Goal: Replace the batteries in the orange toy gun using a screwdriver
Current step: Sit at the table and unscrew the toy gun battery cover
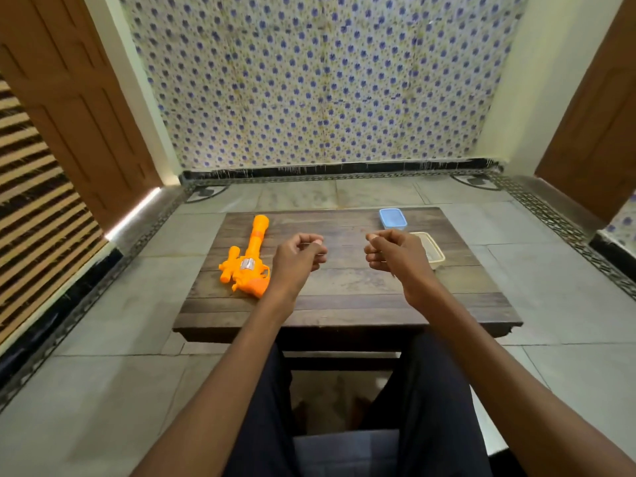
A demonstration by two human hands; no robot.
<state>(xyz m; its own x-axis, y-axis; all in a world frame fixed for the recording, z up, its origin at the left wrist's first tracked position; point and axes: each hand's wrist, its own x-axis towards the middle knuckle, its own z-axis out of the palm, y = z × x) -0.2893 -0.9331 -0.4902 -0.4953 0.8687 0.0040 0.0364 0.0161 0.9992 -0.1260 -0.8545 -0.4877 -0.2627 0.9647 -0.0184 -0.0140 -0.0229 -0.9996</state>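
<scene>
An orange toy gun point(248, 260) lies on the left part of a low dark wooden table point(344, 304), barrel pointing away from me, a silver cylinder at its middle. My left hand point(296, 258) hovers just right of the gun's grip, fingers curled in with nothing visible in them. My right hand point(395, 253) hovers over the table's right half, also curled into a loose fist with nothing visible in it. No screwdriver or batteries show in this view.
A blue lid or box point(392, 218) sits at the table's far right. A clear open container point(433, 253) lies beside my right hand, partly hidden by it. Tiled floor surrounds the table; wooden doors stand left and right, a patterned cloth hangs behind.
</scene>
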